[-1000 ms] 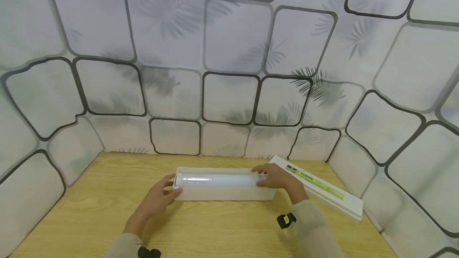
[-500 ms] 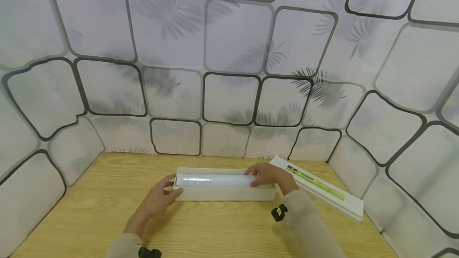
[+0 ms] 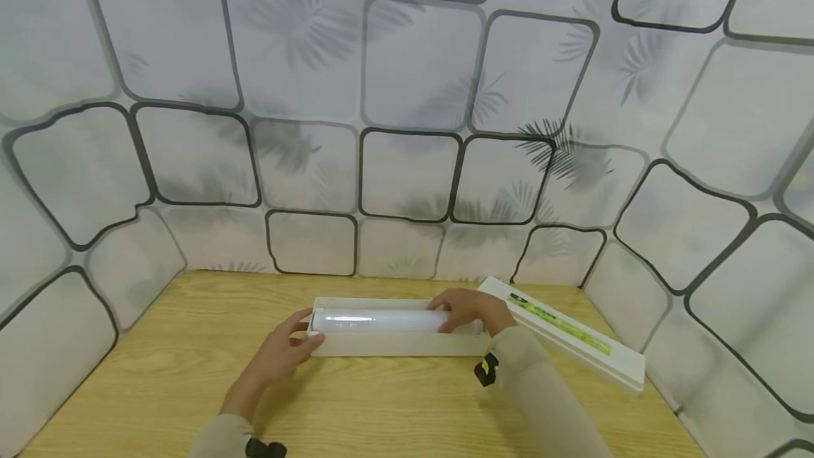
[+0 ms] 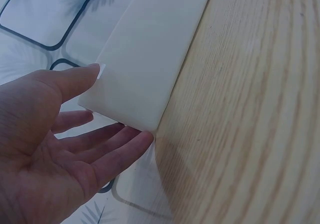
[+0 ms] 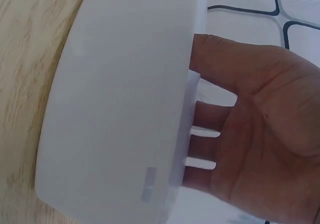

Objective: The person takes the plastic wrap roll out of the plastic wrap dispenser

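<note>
Far left: patterned wall panels (image 3: 95, 161) with dark rounded outlines and faint leaf prints, meeting the wooden counter (image 3: 191, 373) along its back and side edges. Next, left hand (image 3: 280, 353) lying low on the counter, grip released, fingers straight and relaxed, thumb up at the left end of the white tray (image 3: 394, 345); from the left wrist view, fingertips (image 4: 135, 141) touching the tray's lower corner (image 4: 150, 59), thumb resting against its upper edge, nothing curled round it. Centre: tray lying lengthwise across the counter, long and shallow, standing flat; inside it a glossy roll of film (image 3: 375, 320), lying along the tray's length, left end just beside the left thumb. Further right: right hand (image 3: 470, 309) draped over the right end of the roll, fingers bent down over it and reaching into the tray; from the right wrist view, fingers (image 5: 210, 119) curled behind the tray wall (image 5: 120, 109), palm facing it, so grip closed round the roll's end as far as can be told. Below that hand, a beige sleeve (image 3: 540, 401) with a small black and yellow wrist device (image 3: 486, 367). Far right: a long white lid (image 3: 572, 338) with a green label strip, lying aslant on the counter near the right wall, just beside the right hand and apart from the tray.
</note>
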Demonstrator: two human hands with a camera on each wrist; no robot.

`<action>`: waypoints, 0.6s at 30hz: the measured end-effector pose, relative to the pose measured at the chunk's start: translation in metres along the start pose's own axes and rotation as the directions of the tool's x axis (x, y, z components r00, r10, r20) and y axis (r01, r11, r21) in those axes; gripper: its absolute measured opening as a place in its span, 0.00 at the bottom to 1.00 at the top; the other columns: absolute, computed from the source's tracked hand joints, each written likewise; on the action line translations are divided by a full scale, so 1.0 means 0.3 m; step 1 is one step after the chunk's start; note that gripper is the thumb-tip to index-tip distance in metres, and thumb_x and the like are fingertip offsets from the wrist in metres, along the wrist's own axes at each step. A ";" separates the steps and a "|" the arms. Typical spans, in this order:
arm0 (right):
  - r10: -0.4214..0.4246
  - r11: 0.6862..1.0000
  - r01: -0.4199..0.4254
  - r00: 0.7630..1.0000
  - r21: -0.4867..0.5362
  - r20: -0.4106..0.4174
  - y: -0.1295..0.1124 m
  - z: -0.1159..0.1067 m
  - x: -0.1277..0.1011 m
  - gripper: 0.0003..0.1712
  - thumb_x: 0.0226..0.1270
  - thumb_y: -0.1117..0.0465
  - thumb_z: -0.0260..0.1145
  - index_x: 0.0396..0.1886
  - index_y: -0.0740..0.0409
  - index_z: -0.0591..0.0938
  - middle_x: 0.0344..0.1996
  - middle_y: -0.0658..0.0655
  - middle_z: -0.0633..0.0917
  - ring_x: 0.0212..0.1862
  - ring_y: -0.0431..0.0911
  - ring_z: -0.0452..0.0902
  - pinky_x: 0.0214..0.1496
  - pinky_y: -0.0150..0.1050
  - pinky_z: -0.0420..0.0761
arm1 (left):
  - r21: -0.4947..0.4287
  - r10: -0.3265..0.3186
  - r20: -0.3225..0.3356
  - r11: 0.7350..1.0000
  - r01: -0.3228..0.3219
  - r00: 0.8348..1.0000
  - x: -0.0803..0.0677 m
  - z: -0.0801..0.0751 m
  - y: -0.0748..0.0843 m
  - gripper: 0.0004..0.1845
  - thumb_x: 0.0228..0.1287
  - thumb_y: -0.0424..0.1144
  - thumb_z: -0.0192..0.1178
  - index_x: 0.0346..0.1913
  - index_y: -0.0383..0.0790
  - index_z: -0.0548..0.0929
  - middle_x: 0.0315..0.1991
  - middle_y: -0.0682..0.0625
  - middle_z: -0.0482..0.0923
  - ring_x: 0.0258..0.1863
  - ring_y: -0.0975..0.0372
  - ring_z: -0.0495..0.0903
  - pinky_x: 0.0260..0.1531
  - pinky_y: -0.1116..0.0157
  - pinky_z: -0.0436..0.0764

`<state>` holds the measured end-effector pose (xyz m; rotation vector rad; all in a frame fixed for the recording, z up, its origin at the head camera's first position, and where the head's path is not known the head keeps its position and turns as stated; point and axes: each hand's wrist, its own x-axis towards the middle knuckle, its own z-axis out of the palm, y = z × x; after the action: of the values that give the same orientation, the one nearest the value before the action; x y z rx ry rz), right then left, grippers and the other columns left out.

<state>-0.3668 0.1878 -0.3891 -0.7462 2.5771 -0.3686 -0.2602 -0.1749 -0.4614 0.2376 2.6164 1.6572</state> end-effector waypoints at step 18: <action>-0.035 0.997 0.034 0.999 0.071 0.004 -0.003 0.027 0.026 0.30 0.71 0.58 0.71 0.72 0.53 0.77 0.73 0.60 0.75 0.74 0.61 0.71 0.75 0.57 0.74 | -0.010 -0.007 -0.009 1.000 0.007 1.000 0.003 0.002 -0.001 0.36 0.75 0.41 0.63 0.78 0.31 0.61 0.68 0.22 0.69 0.55 0.39 0.84 0.46 0.56 0.90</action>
<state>-0.3686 0.1818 -0.3984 -0.7660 2.5351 -0.4658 -0.2611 -0.1743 -0.4619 0.2208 2.6116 1.6722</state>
